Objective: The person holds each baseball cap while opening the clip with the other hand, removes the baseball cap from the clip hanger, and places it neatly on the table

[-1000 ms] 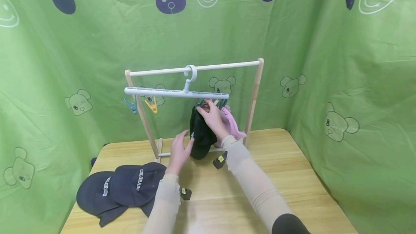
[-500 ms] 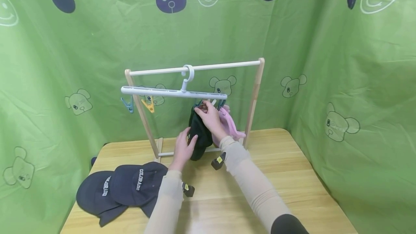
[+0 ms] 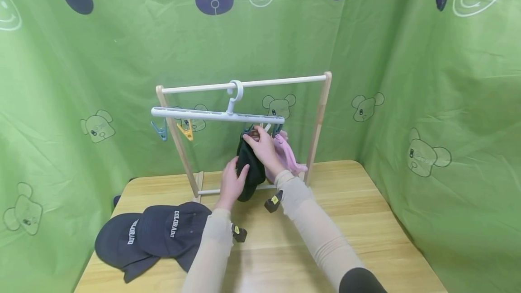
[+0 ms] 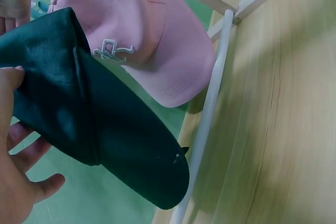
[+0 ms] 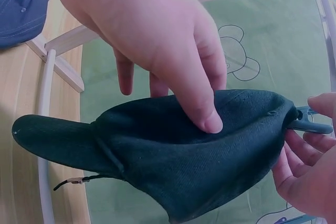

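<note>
A dark green cap (image 3: 253, 169) hangs below the right part of a pale blue hanger (image 3: 195, 114). My left hand (image 3: 232, 185) pinches its side, with the thumb on the near face in the right wrist view and the other fingers partly hidden behind. At the cap's upper end, my right hand (image 3: 266, 146) has thumb and fingers around a teal clip (image 5: 315, 127). The cap's brim (image 4: 144, 142) points downward toward the rack's lower bar. Just right of and behind it, a pink cap (image 4: 184, 61) hangs from another clip (image 3: 277, 129).
The hanger hooks over the top rail (image 3: 285, 82) of a wooden rack on a wood-look table (image 3: 346, 220). A blue clip (image 3: 162, 131) and a yellow clip (image 3: 187, 131) dangle at its left. Navy caps (image 3: 158, 232) overlap at front left. Green curtain (image 3: 366, 49) surrounds the table.
My left hand has moved up and right from beside the green cap onto its side. The cap has turned slightly, and the hanger has shifted a little left. My right hand stays near the clip.
</note>
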`<state>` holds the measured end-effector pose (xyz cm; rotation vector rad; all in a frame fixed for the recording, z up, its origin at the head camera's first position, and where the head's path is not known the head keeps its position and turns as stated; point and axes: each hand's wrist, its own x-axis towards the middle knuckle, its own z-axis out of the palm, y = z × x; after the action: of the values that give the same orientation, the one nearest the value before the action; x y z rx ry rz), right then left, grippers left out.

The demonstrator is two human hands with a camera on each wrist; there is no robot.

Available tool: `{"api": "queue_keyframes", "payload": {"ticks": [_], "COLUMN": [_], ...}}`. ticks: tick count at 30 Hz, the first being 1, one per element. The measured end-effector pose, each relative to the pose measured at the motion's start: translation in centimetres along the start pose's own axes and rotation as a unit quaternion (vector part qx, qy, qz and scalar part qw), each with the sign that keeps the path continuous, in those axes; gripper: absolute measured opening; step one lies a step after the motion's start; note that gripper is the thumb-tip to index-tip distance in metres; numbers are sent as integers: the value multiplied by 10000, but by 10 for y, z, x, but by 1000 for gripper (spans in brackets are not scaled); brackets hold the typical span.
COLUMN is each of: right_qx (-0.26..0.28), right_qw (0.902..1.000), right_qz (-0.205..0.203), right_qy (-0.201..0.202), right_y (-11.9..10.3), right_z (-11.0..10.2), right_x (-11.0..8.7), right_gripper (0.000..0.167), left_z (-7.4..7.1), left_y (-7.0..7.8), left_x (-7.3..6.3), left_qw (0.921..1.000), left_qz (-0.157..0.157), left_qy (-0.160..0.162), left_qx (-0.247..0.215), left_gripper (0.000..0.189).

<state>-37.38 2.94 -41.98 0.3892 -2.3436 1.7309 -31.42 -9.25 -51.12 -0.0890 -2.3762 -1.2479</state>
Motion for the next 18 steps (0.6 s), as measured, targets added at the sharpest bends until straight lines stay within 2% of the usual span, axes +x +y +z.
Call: {"api": "queue_keyframes", "payload": {"ticks": [10, 18], "right_qx": [-71, -247], "right_qw": [10000, 9997], "right_qz": [21, -12], "right_qy": [26, 89], "right_y": [-2, -3], "right_z": [2, 5], "right_x": [3, 5], "right_gripper": [50, 46], "left_z": [5, 4], "left_y": [5, 8], "left_x": [1, 1], "left_qw": [9985, 9980], "left_qz": [-103, -76], "left_qy": [515, 588], "left_qx": [-146, -220], "left_gripper": [31, 21]}}
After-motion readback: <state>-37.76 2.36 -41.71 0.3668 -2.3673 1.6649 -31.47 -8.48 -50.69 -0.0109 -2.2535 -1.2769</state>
